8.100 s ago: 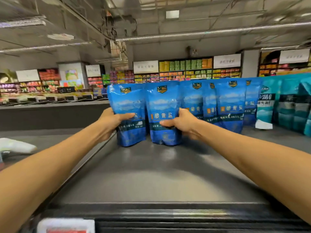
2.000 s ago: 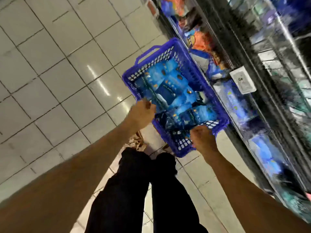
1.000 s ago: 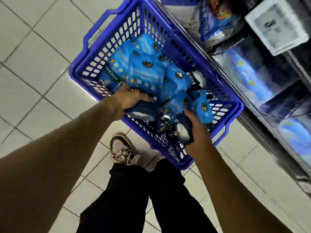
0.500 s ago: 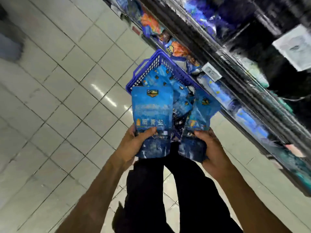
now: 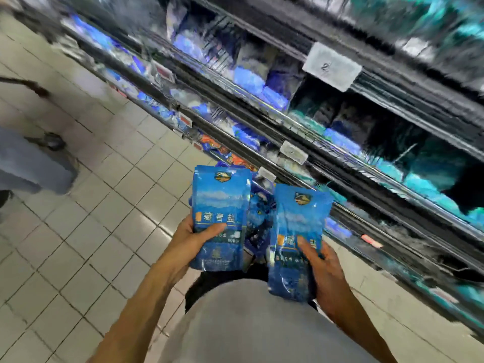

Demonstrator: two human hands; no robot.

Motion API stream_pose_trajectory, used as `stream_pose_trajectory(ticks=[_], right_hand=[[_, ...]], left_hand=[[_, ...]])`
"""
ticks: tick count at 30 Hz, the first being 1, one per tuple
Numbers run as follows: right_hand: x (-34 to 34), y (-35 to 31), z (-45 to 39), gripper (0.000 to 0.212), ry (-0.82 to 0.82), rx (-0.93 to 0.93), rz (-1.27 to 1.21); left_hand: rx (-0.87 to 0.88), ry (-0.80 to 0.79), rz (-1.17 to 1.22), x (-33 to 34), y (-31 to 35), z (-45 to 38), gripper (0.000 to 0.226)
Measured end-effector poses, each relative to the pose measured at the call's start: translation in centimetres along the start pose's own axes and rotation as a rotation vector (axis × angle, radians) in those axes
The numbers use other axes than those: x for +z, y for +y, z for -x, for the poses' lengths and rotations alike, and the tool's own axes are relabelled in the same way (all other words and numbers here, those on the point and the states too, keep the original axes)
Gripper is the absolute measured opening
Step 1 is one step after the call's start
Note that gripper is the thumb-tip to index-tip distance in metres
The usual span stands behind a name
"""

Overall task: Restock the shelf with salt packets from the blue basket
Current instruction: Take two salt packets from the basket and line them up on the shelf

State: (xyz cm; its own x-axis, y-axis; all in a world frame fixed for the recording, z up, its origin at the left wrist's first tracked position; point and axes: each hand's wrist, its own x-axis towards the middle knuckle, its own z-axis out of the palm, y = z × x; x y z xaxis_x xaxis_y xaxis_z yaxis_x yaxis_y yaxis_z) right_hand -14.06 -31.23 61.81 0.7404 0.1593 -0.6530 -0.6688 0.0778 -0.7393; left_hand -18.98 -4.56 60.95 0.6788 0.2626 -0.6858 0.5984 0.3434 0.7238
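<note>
Blue salt packet [image 5: 221, 205] in left hand [image 5: 192, 241] grip, second packet [image 5: 297, 231] in right hand [image 5: 323, 268]

Pale square floor tiles [image 5: 110, 205] with dark grout lines cover the left and near part of the scene, catching a soft sheen of overhead light. Along the right runs a dark metal shelving unit [image 5: 340, 163], its tiers slanting from far left to near right. Blurred blue and teal packaged goods [image 5: 251, 79] fill the tiers. Price tag holders [image 5: 332, 66] hang on the shelf edges. At the far left a blurred grey shape [image 5: 31, 166] stands on the floor.
</note>
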Motion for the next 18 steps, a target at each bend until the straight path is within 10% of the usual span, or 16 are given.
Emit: stream_pose_trajectory(ticks=[9, 18], right_hand=[[-5.5, 1.3, 7.3, 0.052, 0.51, -0.299, -0.238], [-8.4, 5.6, 17.4, 0.037, 0.991, -0.406, -0.565]], left_hand=[[0.111, -0.319, -0.336, 9.4, 3.7, -0.8, 0.074], [0.169, -0.757, -0.738, 21.5, 2.3, 2.5, 0.053]])
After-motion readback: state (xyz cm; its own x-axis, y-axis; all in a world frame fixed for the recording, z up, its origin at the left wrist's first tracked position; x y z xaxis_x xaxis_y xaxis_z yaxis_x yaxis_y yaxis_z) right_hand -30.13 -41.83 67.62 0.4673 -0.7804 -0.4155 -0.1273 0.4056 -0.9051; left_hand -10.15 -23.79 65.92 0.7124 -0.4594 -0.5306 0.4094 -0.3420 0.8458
